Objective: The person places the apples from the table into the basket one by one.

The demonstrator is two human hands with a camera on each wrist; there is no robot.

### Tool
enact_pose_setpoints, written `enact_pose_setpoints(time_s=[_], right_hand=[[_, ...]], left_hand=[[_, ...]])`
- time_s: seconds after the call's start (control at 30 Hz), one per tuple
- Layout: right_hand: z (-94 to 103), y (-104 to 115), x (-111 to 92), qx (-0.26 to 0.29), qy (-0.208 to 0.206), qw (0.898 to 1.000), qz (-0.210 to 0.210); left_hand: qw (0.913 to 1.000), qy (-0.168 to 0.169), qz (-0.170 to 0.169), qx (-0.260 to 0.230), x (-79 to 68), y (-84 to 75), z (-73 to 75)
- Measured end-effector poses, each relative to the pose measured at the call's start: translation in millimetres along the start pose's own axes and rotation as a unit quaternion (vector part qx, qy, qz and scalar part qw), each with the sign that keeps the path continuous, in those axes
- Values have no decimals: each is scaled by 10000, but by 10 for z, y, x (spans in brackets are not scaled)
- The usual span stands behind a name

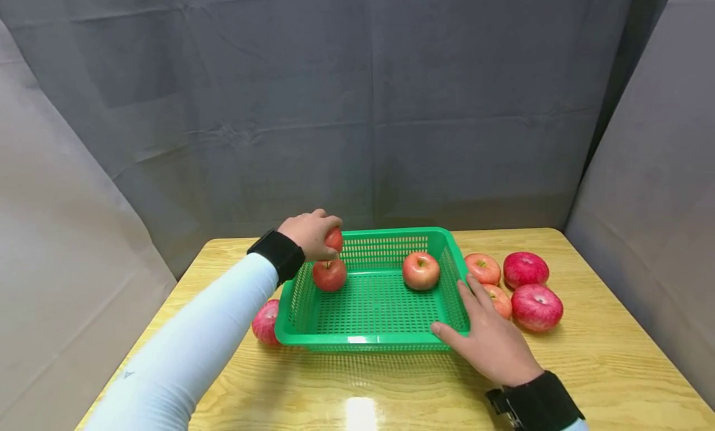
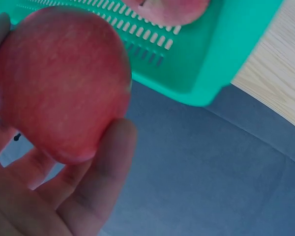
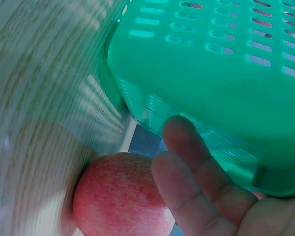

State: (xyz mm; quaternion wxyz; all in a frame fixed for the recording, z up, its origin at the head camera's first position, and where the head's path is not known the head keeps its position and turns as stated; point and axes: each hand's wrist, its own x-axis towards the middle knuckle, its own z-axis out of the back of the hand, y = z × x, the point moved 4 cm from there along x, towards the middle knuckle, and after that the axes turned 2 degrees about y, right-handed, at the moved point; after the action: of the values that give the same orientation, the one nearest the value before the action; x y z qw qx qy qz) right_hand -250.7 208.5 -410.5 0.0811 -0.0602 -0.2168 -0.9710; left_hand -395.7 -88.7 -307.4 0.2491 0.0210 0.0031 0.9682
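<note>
My left hand point(image 1: 313, 235) grips a red apple point(image 2: 64, 83) over the back left corner of the green plastic basket point(image 1: 357, 339). Its fingers and thumb curve around the fruit, as the left wrist view shows. Inside the basket, one apple point(image 1: 329, 276) sits at the left, just below that hand, and another apple point(image 1: 421, 271) at the right. My right hand point(image 1: 494, 344) rests at the basket's right front corner, thumb over the rim. In the right wrist view two fairly straight fingers point(image 3: 179, 182) lie along the outer wall, beside an apple point(image 3: 120, 196) on the table.
Several fruits are grouped right of the basket, among them a pale red apple point(image 1: 482, 269) and a deep pink fruit point(image 1: 537, 307). Another pink fruit point(image 1: 265, 322) lies against the basket's left side. Grey cloth point(image 1: 357, 108) hangs behind the wooden table point(image 1: 313, 387).
</note>
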Motion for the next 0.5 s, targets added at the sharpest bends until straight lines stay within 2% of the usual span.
enact_pose_setpoints(time_s=[0.5], right_hand=[[-15, 42, -13, 44, 45, 10000, -48]], left_hand=[[9979, 133, -427, 459, 121, -273, -180]])
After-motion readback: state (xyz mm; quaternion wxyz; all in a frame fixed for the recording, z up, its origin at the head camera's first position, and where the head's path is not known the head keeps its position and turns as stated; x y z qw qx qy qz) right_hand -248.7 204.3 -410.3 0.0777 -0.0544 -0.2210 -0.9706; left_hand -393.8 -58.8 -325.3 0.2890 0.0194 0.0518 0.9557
